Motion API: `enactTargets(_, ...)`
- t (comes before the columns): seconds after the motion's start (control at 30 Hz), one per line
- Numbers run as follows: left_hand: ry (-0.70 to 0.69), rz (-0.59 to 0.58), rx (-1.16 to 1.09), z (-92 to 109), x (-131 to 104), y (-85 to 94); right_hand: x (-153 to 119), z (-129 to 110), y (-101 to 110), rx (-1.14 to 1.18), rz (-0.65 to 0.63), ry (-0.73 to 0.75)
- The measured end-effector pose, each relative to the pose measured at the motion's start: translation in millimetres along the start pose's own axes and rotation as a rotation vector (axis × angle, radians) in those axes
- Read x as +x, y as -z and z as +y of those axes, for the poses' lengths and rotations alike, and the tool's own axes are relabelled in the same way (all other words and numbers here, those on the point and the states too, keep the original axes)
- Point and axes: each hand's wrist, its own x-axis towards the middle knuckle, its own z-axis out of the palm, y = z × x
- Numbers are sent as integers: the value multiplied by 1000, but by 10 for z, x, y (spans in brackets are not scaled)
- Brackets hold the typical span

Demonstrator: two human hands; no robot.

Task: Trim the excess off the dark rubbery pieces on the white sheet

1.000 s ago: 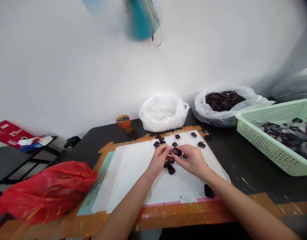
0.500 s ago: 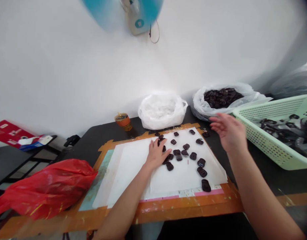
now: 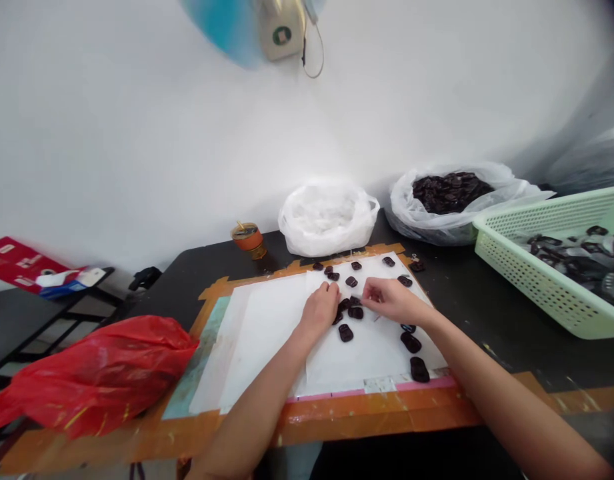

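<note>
Small dark brown plastic pieces with rounded corners (image 3: 345, 333) lie scattered on white paper (image 3: 267, 333). My left hand (image 3: 321, 310) rests on the paper at the left edge of the central cluster, its fingers curled together. Whatever sits under those fingertips is hidden. From the right, my right hand (image 3: 394, 298) reaches in with thumb and fingers pinched. Its tips are beside a dark piece (image 3: 355, 312) in the cluster, where a thin pale edge shows; what the pinch holds is too small to tell.
Behind the paper stand a white plastic bag (image 3: 329, 233) and a bag of dark pieces (image 3: 451, 192). A green basket (image 3: 541, 287) is at right, a red bag (image 3: 107, 373) at left. An orange cup (image 3: 249, 239) stands at the back; a blue fan (image 3: 227, 30) hangs above.
My right hand has moved left from beside the basket to the central pieces and closed into a pinch. My left hand's spread fingers have curled in at nearly the same spot.
</note>
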Motion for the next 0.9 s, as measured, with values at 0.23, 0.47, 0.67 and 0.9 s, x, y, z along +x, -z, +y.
enactTargets(0.23, 547, 82, -1368, -81, 103, 123, -16, -102, -18, 725, 32, -99)
enactTargets(0.47, 562, 24, -1718, -12, 117, 147, 28, -62, -59, 989, 50, -171)
enactTargets(0.67, 469, -63, -1697, 79, 36, 127, 40, -64, -84, 924, 94, -131)
enactTargets(0.9, 397, -97, -1618, 165, -13, 142, 41, -91, -138, 691, 191, -88)
